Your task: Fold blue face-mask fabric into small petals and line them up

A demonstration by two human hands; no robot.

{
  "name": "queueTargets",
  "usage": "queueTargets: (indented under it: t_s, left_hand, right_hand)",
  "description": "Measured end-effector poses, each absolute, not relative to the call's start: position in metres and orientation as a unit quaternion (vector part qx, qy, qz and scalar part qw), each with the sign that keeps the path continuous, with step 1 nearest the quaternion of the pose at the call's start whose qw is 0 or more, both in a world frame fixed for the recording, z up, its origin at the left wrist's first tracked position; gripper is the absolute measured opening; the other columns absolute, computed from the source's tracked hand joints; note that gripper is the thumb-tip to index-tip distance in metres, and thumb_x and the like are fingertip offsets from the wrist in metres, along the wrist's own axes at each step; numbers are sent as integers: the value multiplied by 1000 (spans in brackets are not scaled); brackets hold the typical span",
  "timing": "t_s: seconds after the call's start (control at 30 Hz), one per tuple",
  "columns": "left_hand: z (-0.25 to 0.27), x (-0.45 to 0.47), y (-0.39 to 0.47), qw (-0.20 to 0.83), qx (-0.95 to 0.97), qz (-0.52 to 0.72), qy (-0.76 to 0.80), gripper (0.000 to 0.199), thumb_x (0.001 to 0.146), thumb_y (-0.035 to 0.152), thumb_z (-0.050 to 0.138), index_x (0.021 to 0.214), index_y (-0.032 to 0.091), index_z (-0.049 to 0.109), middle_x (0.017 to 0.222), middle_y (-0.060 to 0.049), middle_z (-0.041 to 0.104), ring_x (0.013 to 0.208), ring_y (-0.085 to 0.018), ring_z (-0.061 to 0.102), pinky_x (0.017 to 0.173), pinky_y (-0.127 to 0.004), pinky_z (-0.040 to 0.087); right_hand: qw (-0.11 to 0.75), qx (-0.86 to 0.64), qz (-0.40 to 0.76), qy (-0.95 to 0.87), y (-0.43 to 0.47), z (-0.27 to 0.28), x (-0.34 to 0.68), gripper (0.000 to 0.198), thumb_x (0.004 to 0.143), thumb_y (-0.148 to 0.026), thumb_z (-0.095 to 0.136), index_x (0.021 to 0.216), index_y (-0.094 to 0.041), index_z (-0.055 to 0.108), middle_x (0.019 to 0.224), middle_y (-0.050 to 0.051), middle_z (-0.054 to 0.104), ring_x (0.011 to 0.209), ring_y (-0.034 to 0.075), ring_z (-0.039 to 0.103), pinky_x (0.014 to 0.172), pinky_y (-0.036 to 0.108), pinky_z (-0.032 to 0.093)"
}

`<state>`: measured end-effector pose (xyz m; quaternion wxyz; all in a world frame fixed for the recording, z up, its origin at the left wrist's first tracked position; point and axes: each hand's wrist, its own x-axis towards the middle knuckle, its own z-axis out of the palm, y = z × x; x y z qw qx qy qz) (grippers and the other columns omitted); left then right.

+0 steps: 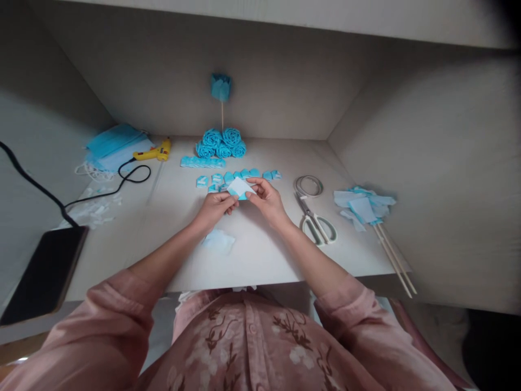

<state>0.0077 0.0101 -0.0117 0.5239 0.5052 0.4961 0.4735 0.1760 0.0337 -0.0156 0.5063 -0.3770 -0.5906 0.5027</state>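
Pink floral garment and pink sleeves are being seen closest to the lens, both forearms being extended over the white table. A small light-blue fabric piece is being pinched between both hands just above the tabletop, near the table's middle. Left hand is being kept narrowly closed, thumb and fingers gripping the piece's left edge. Right hand is being kept narrowly closed too, fingertips pressed on the piece's right edge.

A loose pale-blue scrap is lying under the left wrist. Folded blue pieces are being laid out in a row just beyond the hands, a longer blue strip behind them. Blue rolled rosettes are being clustered at the back, a blue flower on a stick standing above them.

Scissors are lying right of the right hand. Further right, cut blue pieces are being piled on wooden sticks. On the left: yellow glue gun with black cord, stack of blue masks, white trimmings, dark phone. No containers are being shown.
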Motion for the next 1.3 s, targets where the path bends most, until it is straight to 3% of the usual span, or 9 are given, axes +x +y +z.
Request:
queueTargets:
  t_s: [0.17, 0.53, 0.83, 0.97, 1.3]
  left_hand:
    - [-11, 8, 9, 562, 499, 466, 468, 34, 74, 48, 68, 69, 15, 65, 68, -2, 62, 55, -10, 51, 55, -25, 39]
    - [-13, 6, 12, 595, 436, 523, 426, 26, 70, 36, 75, 79, 16, 63, 66, 0, 63, 62, -11, 58, 62, -24, 43]
    - [-11, 6, 10, 566, 464, 520, 440, 28, 73, 42, 73, 80, 16, 64, 66, 0, 62, 60, -10, 55, 60, -24, 43]
    - [-11, 6, 9, 588, 473, 501, 424, 32, 75, 48, 71, 77, 16, 66, 69, -1, 61, 64, -12, 56, 61, -25, 43]
    - [-11, 5, 8, 551, 519, 458, 466, 32, 74, 43, 70, 58, 16, 65, 57, -1, 60, 55, -11, 51, 59, -26, 37]
  right_hand:
    - [502, -367, 500, -603, 33, -15, 176, 55, 79, -49, 68, 124, -22, 54, 84, 1, 61, 83, 17, 59, 80, 32, 48]
    - [450, -323, 615, -562, 32, -17, 174, 74, 71, -43, 76, 136, -24, 46, 87, 0, 66, 77, 16, 60, 76, 31, 49]
    - [447, -319, 624, -556, 31, -13, 174, 51, 71, -42, 77, 116, -23, 61, 104, 4, 70, 92, 19, 64, 82, 33, 51]
    - [462, -327, 606, -558, 30, -12, 173, 50, 70, -44, 77, 113, -22, 62, 104, 5, 70, 93, 19, 64, 85, 34, 51]
    - [477, -361, 590, -542, 33, -7, 179, 43, 69, -49, 78, 101, -23, 68, 97, 4, 69, 87, 18, 62, 85, 36, 50]
